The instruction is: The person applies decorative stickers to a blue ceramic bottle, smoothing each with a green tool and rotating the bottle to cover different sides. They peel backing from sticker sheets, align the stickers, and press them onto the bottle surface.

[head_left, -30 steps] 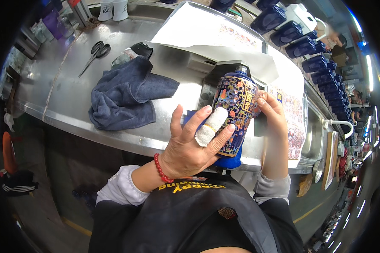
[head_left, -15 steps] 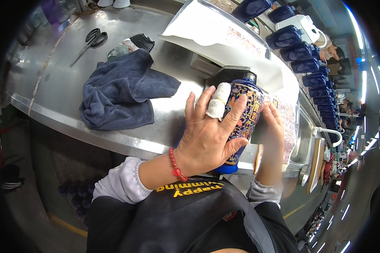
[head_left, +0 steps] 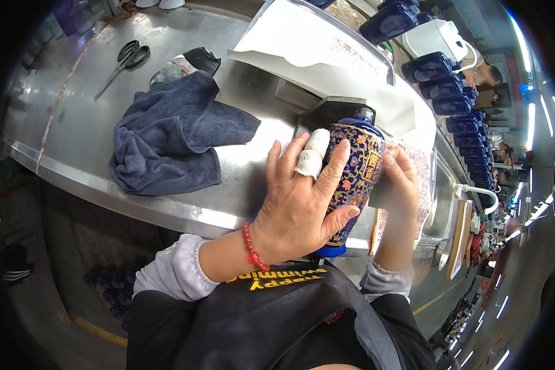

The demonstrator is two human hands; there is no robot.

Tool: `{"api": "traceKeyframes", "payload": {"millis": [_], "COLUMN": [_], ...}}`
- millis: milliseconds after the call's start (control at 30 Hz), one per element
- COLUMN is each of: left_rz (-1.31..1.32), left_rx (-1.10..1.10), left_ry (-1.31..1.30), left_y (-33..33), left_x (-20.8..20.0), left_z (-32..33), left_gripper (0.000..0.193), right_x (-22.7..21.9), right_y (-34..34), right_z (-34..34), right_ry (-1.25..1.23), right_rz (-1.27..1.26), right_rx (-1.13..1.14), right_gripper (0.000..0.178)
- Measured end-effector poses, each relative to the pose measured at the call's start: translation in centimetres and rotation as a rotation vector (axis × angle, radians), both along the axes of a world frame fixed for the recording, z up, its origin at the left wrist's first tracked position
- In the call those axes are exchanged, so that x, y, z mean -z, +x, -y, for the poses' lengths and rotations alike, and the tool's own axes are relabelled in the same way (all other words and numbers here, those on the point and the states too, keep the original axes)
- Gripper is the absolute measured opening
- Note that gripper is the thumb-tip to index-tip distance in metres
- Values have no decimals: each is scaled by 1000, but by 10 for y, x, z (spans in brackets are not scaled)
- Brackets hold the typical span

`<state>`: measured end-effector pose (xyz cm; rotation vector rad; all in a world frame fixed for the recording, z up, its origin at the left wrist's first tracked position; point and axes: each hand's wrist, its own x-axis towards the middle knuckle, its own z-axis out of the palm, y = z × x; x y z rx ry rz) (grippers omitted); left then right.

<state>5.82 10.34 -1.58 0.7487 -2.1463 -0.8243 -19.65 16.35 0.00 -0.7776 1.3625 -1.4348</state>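
Pressing a patterned label onto the blue bottle (head_left: 351,185), I grip it with my left hand (head_left: 302,203); right hand (head_left: 401,179) smooths. Next, I'd judge, firm rubbing along the edges.

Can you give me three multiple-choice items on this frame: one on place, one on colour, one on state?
1. Where do the scissors lie?
A. on the dark blue towel
B. on the metal bench, beyond the towel
C. in the left hand

2. What colour is the bead bracelet on the left wrist?
A. red
B. green
C. white

3. How is the patterned blue bottle held?
A. lying alone on the bench
B. by one hand only
C. between both hands

Answers: 1 B, the scissors rest on the bare bench past the dark blue towel. 2 A, the beads are red. 3 C, the left hand wraps one side and the right hand touches the other.
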Motion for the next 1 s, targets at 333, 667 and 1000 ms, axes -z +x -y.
{"api": "traceKeyframes", "payload": {"millis": [333,667,1000], "left_rz": [-18,-238,-502], "left_rx": [4,135,167], "left_ry": [2,138,231], "left_y": [-1,9,32], "left_x": [2,16,48], "left_z": [2,14,15], "left_gripper": [86,81,68], "right_x": [-2,13,31], "right_y": [2,9,-1], "right_z": [2,-6,-25], "right_ry": [55,5,105], "right_rz": [-1,56,231], "right_rx": [19,-46,-46], "right_gripper": [5,37,43]}}
